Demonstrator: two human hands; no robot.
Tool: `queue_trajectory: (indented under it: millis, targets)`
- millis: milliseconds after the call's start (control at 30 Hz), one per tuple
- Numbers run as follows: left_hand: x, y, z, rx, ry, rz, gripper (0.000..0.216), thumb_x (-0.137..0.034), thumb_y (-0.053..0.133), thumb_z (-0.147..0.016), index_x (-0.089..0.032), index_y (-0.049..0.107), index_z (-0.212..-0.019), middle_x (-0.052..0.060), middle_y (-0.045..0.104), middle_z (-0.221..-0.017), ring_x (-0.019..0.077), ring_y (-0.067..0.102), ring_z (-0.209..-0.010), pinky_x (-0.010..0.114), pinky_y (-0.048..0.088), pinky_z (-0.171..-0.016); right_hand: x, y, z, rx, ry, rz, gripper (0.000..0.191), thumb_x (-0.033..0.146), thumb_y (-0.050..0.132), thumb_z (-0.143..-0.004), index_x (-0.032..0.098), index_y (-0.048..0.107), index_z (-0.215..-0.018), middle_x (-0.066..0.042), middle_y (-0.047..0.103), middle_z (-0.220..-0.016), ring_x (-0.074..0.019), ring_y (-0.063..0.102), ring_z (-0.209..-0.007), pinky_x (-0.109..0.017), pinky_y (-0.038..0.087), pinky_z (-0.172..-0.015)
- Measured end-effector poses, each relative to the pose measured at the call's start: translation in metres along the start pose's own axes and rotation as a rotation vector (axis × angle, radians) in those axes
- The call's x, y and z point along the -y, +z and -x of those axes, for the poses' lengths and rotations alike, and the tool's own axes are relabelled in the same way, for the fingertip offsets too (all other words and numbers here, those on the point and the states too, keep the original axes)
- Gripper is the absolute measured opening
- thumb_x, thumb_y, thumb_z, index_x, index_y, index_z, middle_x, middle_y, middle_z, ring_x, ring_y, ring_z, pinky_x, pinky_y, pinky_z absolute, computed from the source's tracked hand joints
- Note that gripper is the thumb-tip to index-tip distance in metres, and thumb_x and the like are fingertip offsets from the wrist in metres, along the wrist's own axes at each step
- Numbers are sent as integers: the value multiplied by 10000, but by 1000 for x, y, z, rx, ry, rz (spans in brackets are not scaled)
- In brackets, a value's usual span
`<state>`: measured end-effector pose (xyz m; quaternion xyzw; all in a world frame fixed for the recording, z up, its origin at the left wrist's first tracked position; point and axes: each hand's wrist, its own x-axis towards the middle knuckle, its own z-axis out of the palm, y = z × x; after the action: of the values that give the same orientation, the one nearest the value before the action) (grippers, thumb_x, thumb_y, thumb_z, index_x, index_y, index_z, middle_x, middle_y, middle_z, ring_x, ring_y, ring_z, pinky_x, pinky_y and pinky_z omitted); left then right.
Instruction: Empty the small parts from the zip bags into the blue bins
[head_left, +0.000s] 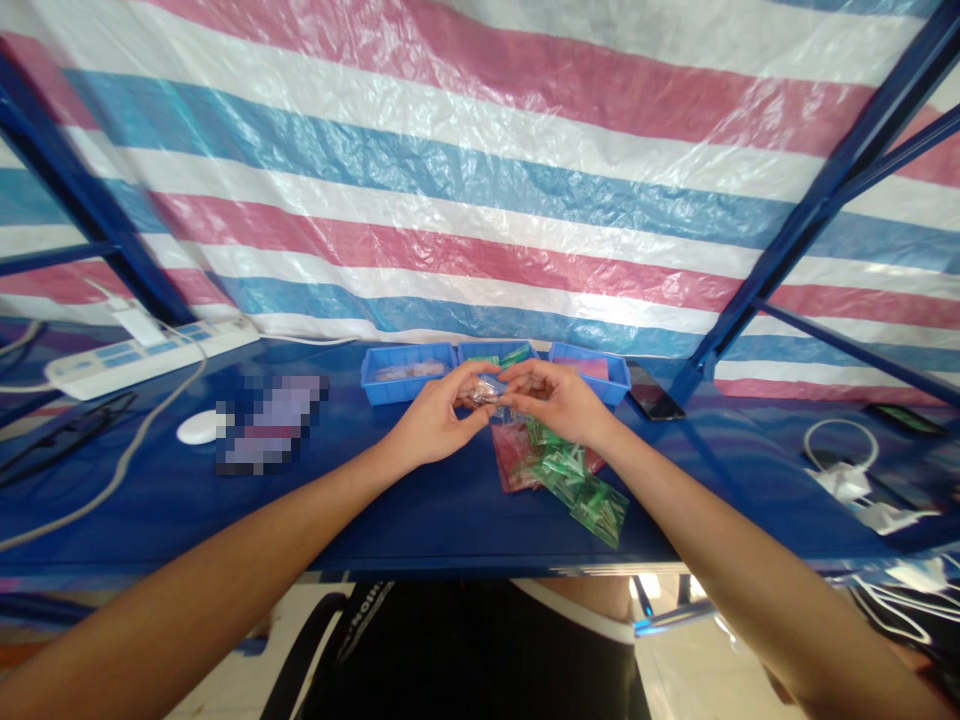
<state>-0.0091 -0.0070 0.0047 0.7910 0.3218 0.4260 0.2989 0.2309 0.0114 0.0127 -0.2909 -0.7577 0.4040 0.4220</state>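
Note:
Both my hands meet over the blue table [420, 520], in front of a row of blue bins. My left hand [450, 412] is closed with thumb and fingers on a small clear plastic bag [489, 390]. From the other side, my right hand [553, 398] pinches the same bag; its contents are too small to make out. Below my right hand lie several small green plastic bags [574, 475] with thin pieces inside, overlapping a red plastic bag [514, 462].
Left bin [409, 378] holds clear bags, middle bin [499, 352] green ones, right bin [616, 372] pinkish-red ones. A phone [657, 392] lies right of the bins. At left are a power strip [150, 358] with cables and a white round object [199, 428]; at right, a white charger [847, 482].

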Motion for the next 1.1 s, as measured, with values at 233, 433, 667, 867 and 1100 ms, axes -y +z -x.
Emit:
queue_trajectory:
  millis: [233,433,667,867,1100]
  targets:
    - [-4,-3,-1,0,5,-21,491,-374,663,-1001,-255,570,-1469,83,775,-1119,263,778,-997,400,631,-929,-3,1,-2,-33,-3,21,366,501,804,-919,244,719,-1165,-37,784,-957,-207,737,-822,-347,597,-771]
    - [-8,-14,-3,-178,33,-317,249,-364,643,-1000,-225,661,-1205,54,770,-1050,206,743,-872,296,594,-770,-1,-4,0,-83,-43,190,341,537,713,-994,258,721,-1189,-41,796,-964,-217,737,-798,-356,580,-734]
    - [-2,-42,-9,-225,157,-675,235,-206,510,-1005,-210,719,-1113,82,760,-1252,271,668,-1248,428,496,-1145,10,-14,3,122,-229,574,296,456,775,-975,215,772,-1147,-77,798,-1022,-256,741,-951,-394,564,-879]
    - [12,-44,-9,-4,-83,-1008,354,-306,485,-1037,-172,734,-1251,136,750,-1279,330,679,-1214,478,508,-1093,17,-13,4,379,-259,584,369,575,890,-827,229,832,-942,-74,794,-1087,-257,735,-1018,-390,543,-974]
    - [13,-43,-9,-3,-95,-1006,401,-314,406,-1083,-196,774,-1190,105,753,-1240,296,689,-1144,443,512,-1085,20,-15,6,409,-199,594,559,649,964,-662,229,838,-1008,-76,785,-1119,-284,705,-1042,-405,531,-971]
